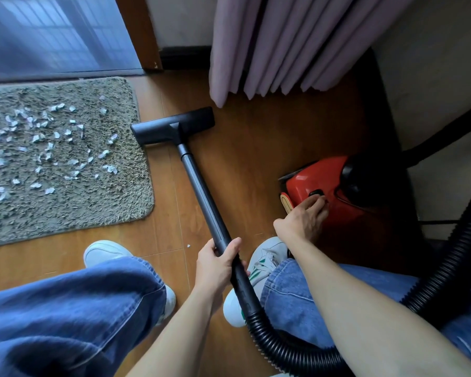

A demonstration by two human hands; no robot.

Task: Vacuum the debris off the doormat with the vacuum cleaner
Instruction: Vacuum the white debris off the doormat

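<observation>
A grey shaggy doormat [93, 202] lies at the left, strewn with several small white paper scraps [49, 137]. The vacuum's black floor head [174, 127] rests on the wood floor just right of the mat's edge. My left hand [218, 262] grips the dark wand [201, 197] near its lower end. My right hand [306, 216] reaches out to the red vacuum body [318, 175], fingertips on the black button [316, 193] on its top. The ribbed black hose [446, 268] loops from the wand round to the right.
Pink curtains [283, 44] hang at the back, above the floor near the vacuum body. A glass door [52, 34] with a wooden frame stands behind the mat. My legs in blue jeans and white shoes [106, 253] fill the foreground. A wall runs along the right.
</observation>
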